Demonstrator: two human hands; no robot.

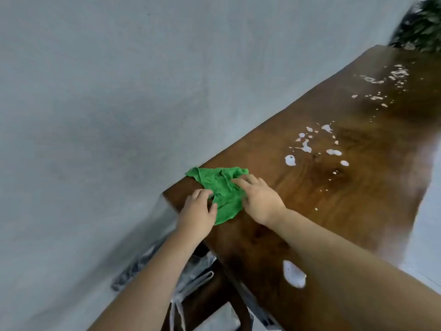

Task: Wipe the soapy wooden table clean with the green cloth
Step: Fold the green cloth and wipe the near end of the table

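A crumpled green cloth (220,189) lies near the left corner of the dark wooden table (334,206), one tip hanging past the edge. My left hand (198,211) rests on the cloth's near left side with fingers curled into the fabric. My right hand (259,199) lies flat on the cloth's right side, fingers spread on it. White soap foam patches (310,149) dot the table's middle, more foam (386,80) lies at the far end, and one blob (294,274) sits close to my right forearm.
A grey floor (83,115) fills the left of the view, beyond the table's long edge. A dark green plant (420,27) stands at the table's far end. Clear plastic wrapping (191,280) and dark table legs show beneath the near edge.
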